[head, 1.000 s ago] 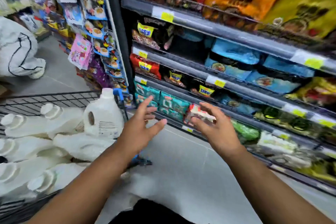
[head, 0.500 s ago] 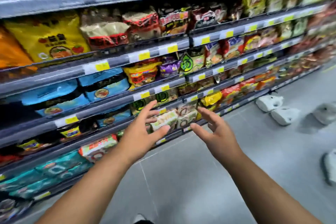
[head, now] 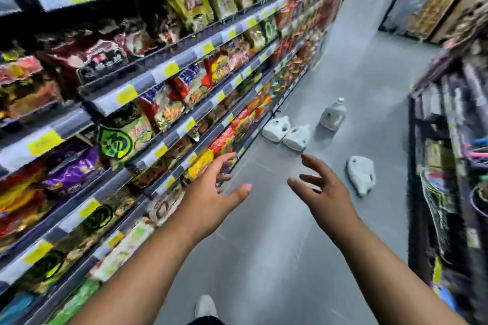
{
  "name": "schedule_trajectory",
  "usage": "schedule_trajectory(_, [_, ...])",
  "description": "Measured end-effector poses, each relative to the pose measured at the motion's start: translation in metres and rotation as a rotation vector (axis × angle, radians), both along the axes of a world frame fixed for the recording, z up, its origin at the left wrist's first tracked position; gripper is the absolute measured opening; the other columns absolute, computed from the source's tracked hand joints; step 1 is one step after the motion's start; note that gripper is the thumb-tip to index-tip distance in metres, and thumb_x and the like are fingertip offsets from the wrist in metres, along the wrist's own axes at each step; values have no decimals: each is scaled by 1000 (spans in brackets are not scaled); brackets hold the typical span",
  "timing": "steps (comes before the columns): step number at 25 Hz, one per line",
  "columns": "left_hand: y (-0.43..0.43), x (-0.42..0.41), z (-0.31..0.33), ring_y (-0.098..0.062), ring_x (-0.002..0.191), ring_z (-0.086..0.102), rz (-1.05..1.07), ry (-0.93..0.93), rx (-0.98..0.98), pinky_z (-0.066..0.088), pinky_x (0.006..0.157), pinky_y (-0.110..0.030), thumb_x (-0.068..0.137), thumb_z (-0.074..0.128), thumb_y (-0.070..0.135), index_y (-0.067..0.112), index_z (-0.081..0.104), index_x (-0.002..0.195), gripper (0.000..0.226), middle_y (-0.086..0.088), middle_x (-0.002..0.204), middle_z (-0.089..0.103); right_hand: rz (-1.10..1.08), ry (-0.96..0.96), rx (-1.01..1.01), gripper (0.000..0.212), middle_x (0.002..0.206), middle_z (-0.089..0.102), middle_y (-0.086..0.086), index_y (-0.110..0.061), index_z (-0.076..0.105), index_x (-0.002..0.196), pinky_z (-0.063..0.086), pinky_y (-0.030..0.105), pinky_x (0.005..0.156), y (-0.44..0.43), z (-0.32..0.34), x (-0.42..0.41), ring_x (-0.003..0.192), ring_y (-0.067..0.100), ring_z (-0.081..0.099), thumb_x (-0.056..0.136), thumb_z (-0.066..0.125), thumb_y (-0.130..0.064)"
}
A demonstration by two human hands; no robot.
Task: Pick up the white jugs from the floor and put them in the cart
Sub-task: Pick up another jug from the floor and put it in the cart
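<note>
Shop, snack-packed shelves (head: 188, 57) (yellow price tags (head: 126, 94))

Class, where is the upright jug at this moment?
Head view: the upright jug stands on the floor, right of centre, just right of two tipped jugs.

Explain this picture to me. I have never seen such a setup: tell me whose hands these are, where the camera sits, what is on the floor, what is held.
No machine here: a person wears one wide-angle camera on the head, aimed forward and down, so you see their own arms. The left hand and right hand reach forward with fingers spread; neither has a grip on anything. It is a shop aisle with stocked shelves on the left. On the grey floor ahead are four white jugs: an upright jug, a jug by the shelf base, a jug beside it, both on their sides, and a tipped jug nearest the right hand. The cart is not in view.
</note>
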State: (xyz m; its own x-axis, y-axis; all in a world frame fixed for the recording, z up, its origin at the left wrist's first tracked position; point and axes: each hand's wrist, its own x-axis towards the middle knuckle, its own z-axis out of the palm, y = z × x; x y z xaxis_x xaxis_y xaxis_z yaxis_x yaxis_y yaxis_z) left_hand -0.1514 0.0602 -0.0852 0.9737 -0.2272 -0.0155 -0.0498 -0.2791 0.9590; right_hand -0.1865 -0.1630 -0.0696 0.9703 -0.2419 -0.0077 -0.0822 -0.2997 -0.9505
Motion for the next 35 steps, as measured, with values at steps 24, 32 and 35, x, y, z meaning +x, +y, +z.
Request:
schedule_trajectory(24, [-505,410,13,-4,112,58,-663,28,181,52,91,-33,82,73,41,41,46,135,59,13,128,55,-756,77,215,56,132,53,-9,-34,49,134,44,17,76,-447,-46,270,108,13,60,84,73,-22])
schedule_trajectory(32, [-667,566,-22,-5,109,61,-902,33,213,51,90,-28,74,72,49,47,48,130,60,16,124,57,-1023,157,253,58,132,52,-12,-38,48,134,44,17,75,-549,-95,372,109,10,58,83,74,-27])
schedule_trajectory(35, [-736,630,-27,-1,110,58,-1068,49,273,46,83,-12,84,73,34,49,47,123,49,15,124,57,-1187,180,259,59,132,50,-14,-38,47,136,44,20,76,-583,-99,422,110,8,56,84,73,-31])
